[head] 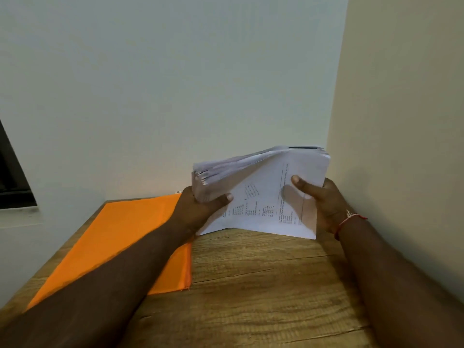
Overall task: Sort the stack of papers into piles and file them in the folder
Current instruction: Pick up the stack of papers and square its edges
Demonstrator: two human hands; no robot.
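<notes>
A wooden worktop (pixel 263 285) with a strong grain and a few long dark cracks fills the lower part of the view and is pushed into a corner of the room. A pale, plain wall (pixel 175 84) rises beyond both hands, and a cream side wall (pixel 401 96) stands close outside the right hand (pixel 324 204). Far out past the left hand (pixel 198 212), a dark window frame (pixel 12 177) cuts into the picture's edge. There is one stack of papers (pixel 263 192), thick and white with printed text on the sheet facing the person. It is raised on edge between the two hands, its lower edge at the worktop; whether it touches the wood cannot be told. The left hand grips the stack's near-left corner, thumb across the front and fingers curled behind. The right hand holds the opposite side, its thumb pressed onto the front sheet. One orange folder (pixel 120 237) lies flat and closed on the worktop, under and outside the left forearm. One red thread (pixel 349 221) is tied round the right wrist.
</notes>
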